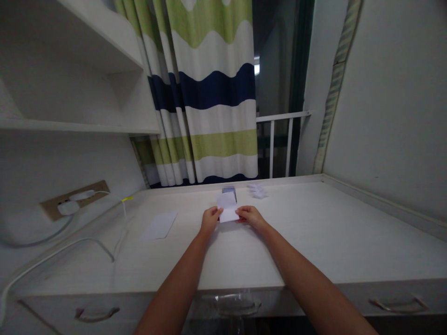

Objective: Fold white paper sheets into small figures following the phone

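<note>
A small white sheet of paper (227,207) is held up just above the desk, with a crease across it. My left hand (211,218) pinches its left edge between thumb and fingers. On the right edge, my right hand (249,216) grips the same sheet the same way. Behind the sheet, a small bluish-grey box-like object (229,190) is partly covered by it. Several folded white paper pieces (257,190) lie in a small heap to the right of that object. A flat stack or sheet of white paper (160,226) rests to the left of my left hand.
The white desk (331,232) has drawer handles (97,314) along its front. White cables (101,243) run from a wall socket (75,200) at the left. A striped curtain (220,88) hangs behind, with shelves (80,126) at the upper left. A clear plastic-covered object (237,304) is below the front edge.
</note>
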Demonstrator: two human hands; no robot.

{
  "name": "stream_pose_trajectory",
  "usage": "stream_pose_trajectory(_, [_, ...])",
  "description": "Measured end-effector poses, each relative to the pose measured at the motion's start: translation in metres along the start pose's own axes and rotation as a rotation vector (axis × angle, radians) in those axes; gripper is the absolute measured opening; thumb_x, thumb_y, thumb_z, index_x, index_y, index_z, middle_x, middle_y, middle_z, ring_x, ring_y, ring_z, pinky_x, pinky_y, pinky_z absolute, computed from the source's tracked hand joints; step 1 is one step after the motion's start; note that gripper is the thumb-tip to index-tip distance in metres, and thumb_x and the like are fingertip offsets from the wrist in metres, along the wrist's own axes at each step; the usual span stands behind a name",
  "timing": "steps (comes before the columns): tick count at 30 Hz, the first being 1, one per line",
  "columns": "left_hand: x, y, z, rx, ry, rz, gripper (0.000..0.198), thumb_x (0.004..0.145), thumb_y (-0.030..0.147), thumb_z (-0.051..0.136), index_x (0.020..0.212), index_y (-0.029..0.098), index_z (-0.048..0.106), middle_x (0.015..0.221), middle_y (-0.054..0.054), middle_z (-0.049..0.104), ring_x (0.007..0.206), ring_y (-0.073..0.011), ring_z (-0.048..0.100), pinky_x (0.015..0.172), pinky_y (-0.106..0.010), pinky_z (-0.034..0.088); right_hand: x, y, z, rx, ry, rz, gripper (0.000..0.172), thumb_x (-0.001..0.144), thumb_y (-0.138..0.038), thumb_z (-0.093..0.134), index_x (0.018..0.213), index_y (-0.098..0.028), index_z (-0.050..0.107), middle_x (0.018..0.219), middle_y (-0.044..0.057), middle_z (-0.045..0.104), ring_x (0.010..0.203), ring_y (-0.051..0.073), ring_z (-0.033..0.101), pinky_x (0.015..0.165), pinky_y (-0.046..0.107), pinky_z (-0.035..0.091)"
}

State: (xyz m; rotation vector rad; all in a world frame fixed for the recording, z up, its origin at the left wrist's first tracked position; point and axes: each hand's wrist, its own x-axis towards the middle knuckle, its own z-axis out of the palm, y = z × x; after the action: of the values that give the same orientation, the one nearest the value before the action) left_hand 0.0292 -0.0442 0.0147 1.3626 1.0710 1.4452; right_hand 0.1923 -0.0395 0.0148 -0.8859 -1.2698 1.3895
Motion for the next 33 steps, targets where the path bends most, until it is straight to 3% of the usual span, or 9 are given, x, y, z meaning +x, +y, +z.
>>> stream_pose_trajectory(8, [-0.002,0.003,0.001,0.009,-0.001,0.002,0.038,0.050,0.045,0.064,0.066,0.011,0.060,0.056,-0.001,0.057,0.053,-0.0124,0.052,0.051,-0.024,0.042,0.005,0.006,-0.002,-0.049,0.009,-0.046,0.023,0.049,-0.029,0.069,0.054,-0.014,0.053,0.042,-0.005,0.050,0.038,0.007,0.048,0.044,0.021,0.041])
stream_pose_trajectory(14, [-0.001,0.006,-0.001,0.004,0.034,0.038,0.037,0.049,0.046,0.064,0.061,0.011,0.059,0.054,0.000,0.056,0.051,-0.0110,0.050,0.048,-0.022,0.039,0.000,0.001,0.002,-0.014,-0.018,0.030,0.023,0.051,-0.026,0.069,0.064,-0.014,0.055,0.051,-0.002,0.059,0.047,0.011,0.057,0.047,0.021,0.044])
stream_pose_trajectory(20, [-0.004,0.009,0.001,-0.008,0.049,0.061,0.030,0.053,0.042,0.063,0.057,0.013,0.056,0.052,0.001,0.054,0.049,-0.0095,0.047,0.046,-0.020,0.036,0.000,0.000,0.003,-0.020,0.017,-0.011,0.020,0.049,-0.022,0.070,0.058,-0.014,0.053,0.046,-0.003,0.057,0.041,0.009,0.054,0.045,0.019,0.044])
stream_pose_trajectory(33, [-0.003,0.007,-0.001,0.008,0.078,0.074,0.030,0.056,0.042,0.061,0.059,0.013,0.056,0.054,0.001,0.054,0.051,-0.0099,0.048,0.048,-0.020,0.037,0.003,0.007,-0.001,0.026,-0.040,-0.054,0.028,0.045,-0.025,0.072,0.065,-0.014,0.055,0.050,-0.001,0.060,0.045,0.009,0.055,0.050,0.021,0.044])
